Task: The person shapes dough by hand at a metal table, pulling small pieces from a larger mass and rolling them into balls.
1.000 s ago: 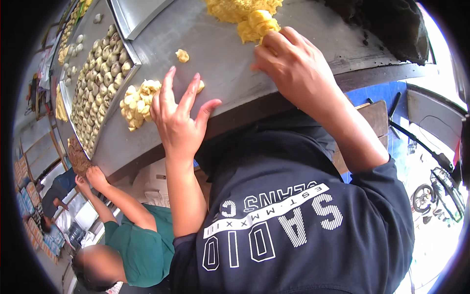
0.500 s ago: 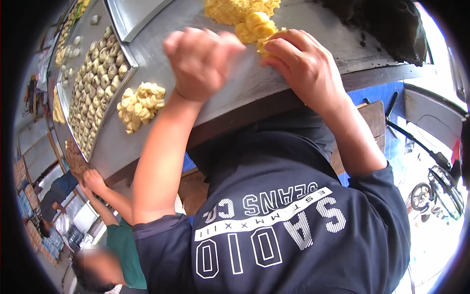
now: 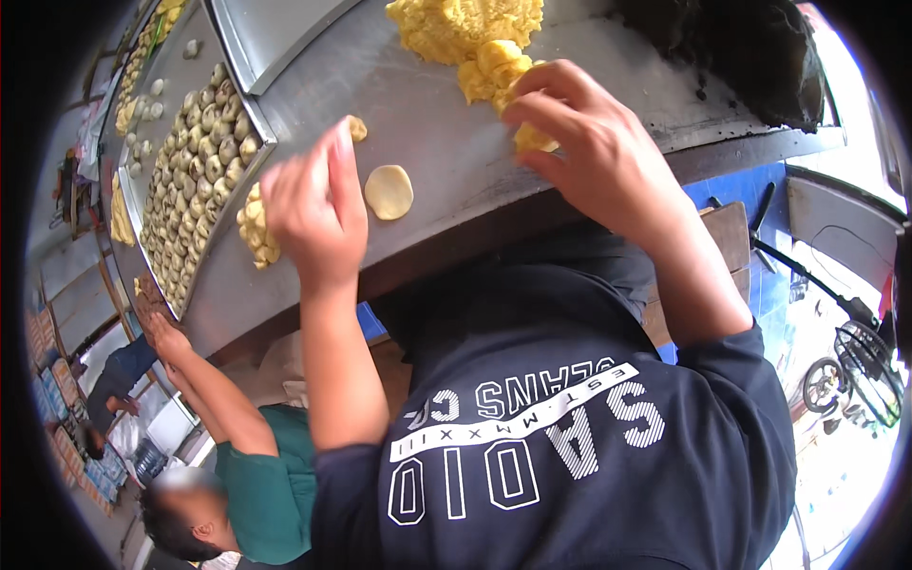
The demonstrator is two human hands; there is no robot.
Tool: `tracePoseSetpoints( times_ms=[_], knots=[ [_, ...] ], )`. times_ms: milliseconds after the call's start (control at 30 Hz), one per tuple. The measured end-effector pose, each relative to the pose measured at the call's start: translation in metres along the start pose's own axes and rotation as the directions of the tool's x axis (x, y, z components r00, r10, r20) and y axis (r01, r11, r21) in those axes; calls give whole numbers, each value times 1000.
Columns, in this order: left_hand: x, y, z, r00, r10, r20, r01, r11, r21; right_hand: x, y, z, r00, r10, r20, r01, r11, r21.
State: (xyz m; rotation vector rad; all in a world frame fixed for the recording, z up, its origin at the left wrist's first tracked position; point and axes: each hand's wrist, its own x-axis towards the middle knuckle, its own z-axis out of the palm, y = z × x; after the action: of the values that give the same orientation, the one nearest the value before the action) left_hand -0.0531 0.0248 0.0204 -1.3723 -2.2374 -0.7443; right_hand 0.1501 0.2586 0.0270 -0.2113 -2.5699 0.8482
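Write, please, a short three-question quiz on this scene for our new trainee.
1. True or false: a flat, round, pale-yellow dough disc lies on the grey metal table.
2. Which is nearer the large, lumpy yellow dough mass: A) the left hand or B) the right hand?
3. Complete: small, round, cream-coloured pieces crowd together on the picture's ____ side.
Key: 1. True; 2. B; 3. left.

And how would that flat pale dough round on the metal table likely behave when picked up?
The dough round looks thin, so it would probably sag when lifted. Lying flat on the table, it seems unlikely to roll or tip. Its slightly uneven outline suggests soft dough that may dent.
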Motion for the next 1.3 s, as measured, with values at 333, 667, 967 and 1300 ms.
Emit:
tracePoseSetpoints(
  times_ms=[333, 667, 967, 1300],
  knots=[
    [-61, 34, -3, 911, -382, 159, 412, 869, -273, -9, -24, 16, 993, -92, 66, 100, 989, -113],
    [-36, 90, -8, 649, -572, 501, 569, -72, -819, 12, -48, 49, 995, -90, -48, 99, 961, 257],
    [-32, 87, -17, 725, -485, 490, 556, -8, -831, 5, -48, 44, 984, -124, -130, 152, 960, 236],
    [-55, 38, 1, 938, -210, 275, 337, 737, -586, 2, -51, 18, 959, -263, -106, 282, 922, 267]
  ],
)
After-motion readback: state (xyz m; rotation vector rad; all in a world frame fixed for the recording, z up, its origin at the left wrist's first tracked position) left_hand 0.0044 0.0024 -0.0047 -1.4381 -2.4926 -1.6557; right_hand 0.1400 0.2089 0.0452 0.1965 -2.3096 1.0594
